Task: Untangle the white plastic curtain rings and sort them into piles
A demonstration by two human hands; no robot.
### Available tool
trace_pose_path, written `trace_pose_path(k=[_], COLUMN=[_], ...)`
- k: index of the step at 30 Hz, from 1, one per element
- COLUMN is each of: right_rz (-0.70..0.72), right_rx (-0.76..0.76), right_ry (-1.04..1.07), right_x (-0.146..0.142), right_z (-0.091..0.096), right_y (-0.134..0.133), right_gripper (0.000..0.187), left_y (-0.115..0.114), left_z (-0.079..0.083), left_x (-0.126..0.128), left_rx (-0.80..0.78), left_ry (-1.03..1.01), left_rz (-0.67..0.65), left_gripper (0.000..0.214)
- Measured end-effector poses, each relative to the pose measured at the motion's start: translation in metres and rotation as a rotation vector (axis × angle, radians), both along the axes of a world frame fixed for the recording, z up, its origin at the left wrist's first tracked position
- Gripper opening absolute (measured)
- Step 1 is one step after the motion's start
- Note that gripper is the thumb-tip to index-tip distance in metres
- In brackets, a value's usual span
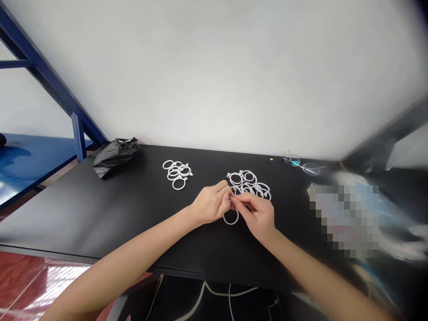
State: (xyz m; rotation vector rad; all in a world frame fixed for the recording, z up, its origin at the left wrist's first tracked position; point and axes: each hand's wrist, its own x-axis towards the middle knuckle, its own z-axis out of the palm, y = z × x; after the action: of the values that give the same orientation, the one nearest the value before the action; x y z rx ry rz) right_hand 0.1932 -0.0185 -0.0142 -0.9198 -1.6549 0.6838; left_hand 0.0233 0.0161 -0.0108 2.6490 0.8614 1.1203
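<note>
White ring (230,223) hangs low over the black table (133,214), pinched at its top between left hand (211,204) and right hand (259,214). It looks light, thin and springy, best held by the rim.

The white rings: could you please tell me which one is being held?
The ring pinched between left hand and right hand; the others lie in the left pile and the right pile.
</note>
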Motion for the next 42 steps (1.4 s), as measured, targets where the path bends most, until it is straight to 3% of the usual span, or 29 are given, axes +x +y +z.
trace_pose_path(k=[3, 5, 9, 14, 21, 24, 27, 29, 42], right_rz=[0.012, 0.009, -0.05, -0.055, -0.117, -0.131, -0.133, -0.133, -0.136], right_rx=[-0.081, -0.126, -0.15, -0.111, -0.084, -0.067, -0.053, -0.043, -0.018], right_ry=[0.049, 0.108, 0.161, 0.131, 0.085, 0.081, 0.075, 0.07, 0.034], right_x=[0.005, 0.009, 0.013, 0.012, 0.011, 0.011, 0.012, 0.012, 0.013], right_z=[-0.001, -0.001, -0.001, -0.001, 0.0, -0.001, -0.002, -0.002, -0.005], right_y=[0.005, 0.008, 0.012, 0.011, 0.01, 0.011, 0.012, 0.012, 0.013], right_gripper=[0.024, 0.039, 0.046, 0.043, 0.035, 0.032, 0.03, 0.029, 0.023], left_y=[0.013, 0.028, 0.059, 0.071, 0.064, 0.058, 0.05, 0.045, 0.039], left_z=[0.007, 0.009, 0.0, -0.013, -0.011, -0.004, 0.004, 0.007, 0.013], left_x=[-0.013, -0.03, -0.065, -0.08, -0.072, -0.066, -0.059, -0.056, -0.05], left_rx=[0.015, -0.018, -0.109, -0.145, -0.195, -0.182, -0.305, -0.405, -0.676], left_ry=[0.072, 0.029, 0.062, 0.233, 0.346, 0.253, 0.22, 0.27, 0.229], left_rz=[0.137, 0.353, 0.589, 0.671, 0.742, 0.625, 0.262, 0.096, -0.024], left_gripper=[0.039, 0.035, 0.031, 0.027, 0.029, 0.026, 0.021, 0.017, 0.008])
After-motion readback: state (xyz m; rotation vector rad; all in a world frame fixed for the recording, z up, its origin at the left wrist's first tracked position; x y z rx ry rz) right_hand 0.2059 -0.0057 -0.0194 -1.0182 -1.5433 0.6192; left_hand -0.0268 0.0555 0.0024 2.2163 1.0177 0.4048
